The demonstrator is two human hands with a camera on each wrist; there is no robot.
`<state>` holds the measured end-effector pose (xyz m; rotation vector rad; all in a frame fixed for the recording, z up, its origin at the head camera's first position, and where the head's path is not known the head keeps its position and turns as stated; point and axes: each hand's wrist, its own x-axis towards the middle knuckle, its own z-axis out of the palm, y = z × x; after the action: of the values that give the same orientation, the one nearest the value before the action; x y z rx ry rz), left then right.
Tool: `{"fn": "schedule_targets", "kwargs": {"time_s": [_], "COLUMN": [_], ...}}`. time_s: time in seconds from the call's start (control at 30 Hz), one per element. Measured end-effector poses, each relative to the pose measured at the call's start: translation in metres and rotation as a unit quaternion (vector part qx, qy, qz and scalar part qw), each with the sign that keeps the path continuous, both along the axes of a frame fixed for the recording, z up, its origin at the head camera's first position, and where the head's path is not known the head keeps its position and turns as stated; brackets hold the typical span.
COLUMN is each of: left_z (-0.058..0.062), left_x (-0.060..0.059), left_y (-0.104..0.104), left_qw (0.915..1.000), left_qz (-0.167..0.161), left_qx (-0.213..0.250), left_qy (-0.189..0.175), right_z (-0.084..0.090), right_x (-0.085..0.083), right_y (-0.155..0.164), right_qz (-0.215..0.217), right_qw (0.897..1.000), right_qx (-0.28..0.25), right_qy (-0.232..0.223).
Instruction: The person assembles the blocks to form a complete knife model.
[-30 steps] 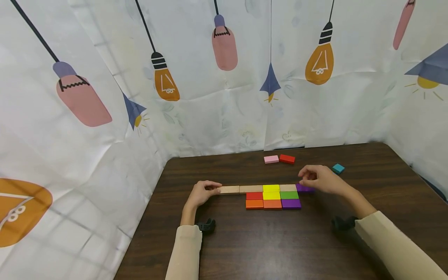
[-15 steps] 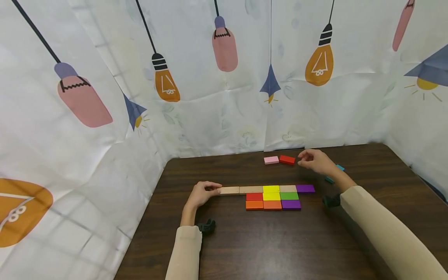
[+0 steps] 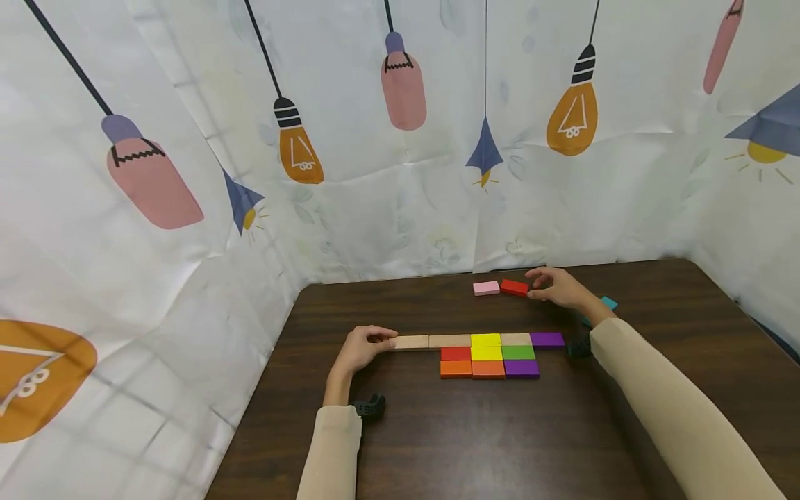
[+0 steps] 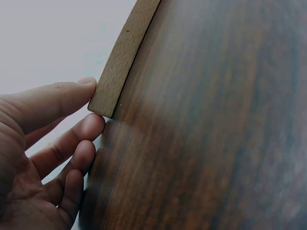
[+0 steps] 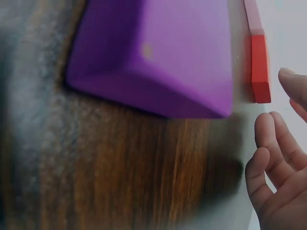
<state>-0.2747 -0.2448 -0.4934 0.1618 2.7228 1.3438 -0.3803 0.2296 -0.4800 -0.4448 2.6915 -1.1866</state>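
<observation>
Right hand (image 3: 558,287) at the red block (image 3: 514,287), near the table's (image 3: 437,444) far edge

Fingers loose, just about touching it, not gripping. Left hand (image 3: 362,346) pinches the end of the wood block (image 3: 410,342), mid-table.

The dark brown wood-grain table (image 3: 437,437) carries flat rectangular blocks: two pale natural wood ones (image 3: 430,341), then yellow (image 3: 485,339), tan (image 3: 515,339), and purple (image 3: 546,339). Below sit red (image 3: 455,353), yellow (image 3: 486,353), green (image 3: 517,352), two orange (image 3: 471,369), purple (image 3: 521,368). Farther back lie pink (image 3: 485,287), red (image 3: 514,287), teal (image 3: 607,303). The white backdrop (image 3: 400,194) shows pink and orange bulbs.
</observation>
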Motion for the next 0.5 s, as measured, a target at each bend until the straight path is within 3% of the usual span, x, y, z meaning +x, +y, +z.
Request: {"fn": "schedule_targets", "kwargs": {"time_s": [0.5], "left_z": [-0.001], "left_x": [-0.001], "left_y": [0.0], "left_qw": [1.0], "left_qz": [0.002], "left_qx": [0.0], "left_qy": [0.004], "right_z": [-0.003], "right_x": [-0.015], "right_y": [-0.011], "right_qz": [-0.005], "right_qw": [1.0], "right_qx": [0.022], "right_qy": [-0.003]}}
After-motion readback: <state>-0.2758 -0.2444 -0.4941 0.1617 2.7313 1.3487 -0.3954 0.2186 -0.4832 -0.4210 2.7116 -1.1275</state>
